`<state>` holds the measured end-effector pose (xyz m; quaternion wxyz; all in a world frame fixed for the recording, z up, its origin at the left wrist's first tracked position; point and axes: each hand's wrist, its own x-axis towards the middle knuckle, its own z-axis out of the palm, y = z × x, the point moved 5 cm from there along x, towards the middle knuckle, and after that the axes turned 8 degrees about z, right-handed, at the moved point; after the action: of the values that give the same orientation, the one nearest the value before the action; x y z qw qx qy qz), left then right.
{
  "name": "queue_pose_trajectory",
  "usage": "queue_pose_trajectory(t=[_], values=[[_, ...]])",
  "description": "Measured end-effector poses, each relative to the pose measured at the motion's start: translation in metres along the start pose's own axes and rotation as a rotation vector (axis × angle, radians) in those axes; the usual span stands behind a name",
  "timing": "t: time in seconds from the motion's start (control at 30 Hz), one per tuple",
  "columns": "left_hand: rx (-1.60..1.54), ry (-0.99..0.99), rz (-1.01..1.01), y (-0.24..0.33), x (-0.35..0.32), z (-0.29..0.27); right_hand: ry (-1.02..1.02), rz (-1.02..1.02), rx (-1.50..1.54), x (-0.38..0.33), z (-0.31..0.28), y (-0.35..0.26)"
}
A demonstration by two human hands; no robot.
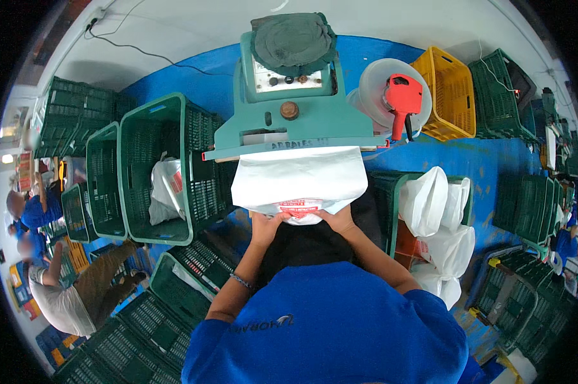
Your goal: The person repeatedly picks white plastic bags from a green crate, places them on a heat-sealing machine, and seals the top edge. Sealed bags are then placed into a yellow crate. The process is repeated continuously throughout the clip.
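Observation:
A white plastic bag [298,176] with red print spans the space in front of me, its far edge at the jaw of a green bag-sealing machine [289,121]. My left hand [268,226] grips the bag's near left side, thumb on top. On the near right side, my right hand [337,219] holds it the same way. Both thumbs point inward toward the red print, and the fingers underneath are hidden. What the bag contains cannot be seen. A dark green cloth [293,43] lies bunched on top of the machine.
Left stands a green crate [185,166] with a white bag [167,190] inside. At right, several filled white bags [424,201] sit in another green crate [391,211]. A red label gun [402,102] rests on a translucent tub [373,80] by a yellow crate [445,96]. People work far left.

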<state>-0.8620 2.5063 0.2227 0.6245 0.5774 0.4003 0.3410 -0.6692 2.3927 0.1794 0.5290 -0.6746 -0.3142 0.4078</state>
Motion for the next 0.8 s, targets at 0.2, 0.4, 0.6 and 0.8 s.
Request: queue_pose_trajectory(t=[0.2, 0.4, 0.6, 0.8], values=[[0.051, 0.032, 0.074, -0.009, -0.004, -0.007, 0.007, 0.017, 0.095, 0.001, 0.006, 0.004], [0.133, -0.055, -0.012, -0.001, -0.004, -0.001, 0.009, 0.029, 0.122, -0.001, 0.000, -0.006], [0.002, 0.002, -0.073, 0.003, -0.013, 0.003, -0.007, -0.010, 0.037, -0.008, -0.004, -0.024], [0.077, 0.010, 0.032, -0.005, -0.015, 0.002, 0.002, -0.086, 0.096, -0.012, -0.011, -0.023]])
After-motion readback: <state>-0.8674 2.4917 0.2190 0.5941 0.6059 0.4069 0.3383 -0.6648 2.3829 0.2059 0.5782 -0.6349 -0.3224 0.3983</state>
